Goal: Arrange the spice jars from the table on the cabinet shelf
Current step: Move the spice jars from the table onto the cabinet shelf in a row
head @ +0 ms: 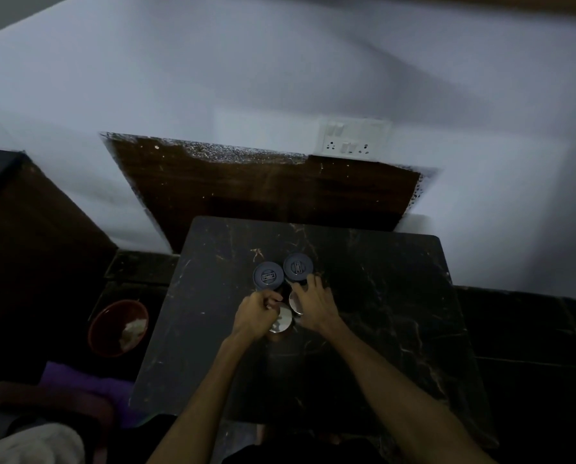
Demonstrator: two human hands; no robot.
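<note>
Both hands are closing on two steel-lidded spice jars at the frame's centre.

Head view: left hand is gripping the nearer steel-lidded jar; right hand is curling over its neighbour, below two blue-lidded jars on the table. Likely rigid, slick; grasp the sides.

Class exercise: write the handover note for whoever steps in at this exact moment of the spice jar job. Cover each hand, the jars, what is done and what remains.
Left hand: curled on the near steel-lidded jar; a firm grip cannot be confirmed.
Right hand: spread over the second steel-lidded jar, fingers reaching toward the right blue-lidded jar.
Left blue-lidded jar stands untouched beside it.
All four jars sit clustered mid table.
Done: nothing shelved as far as this view shows; the cabinet shelf is out of sight.
Left: carry all four to the shelf and arrange them.
</note>
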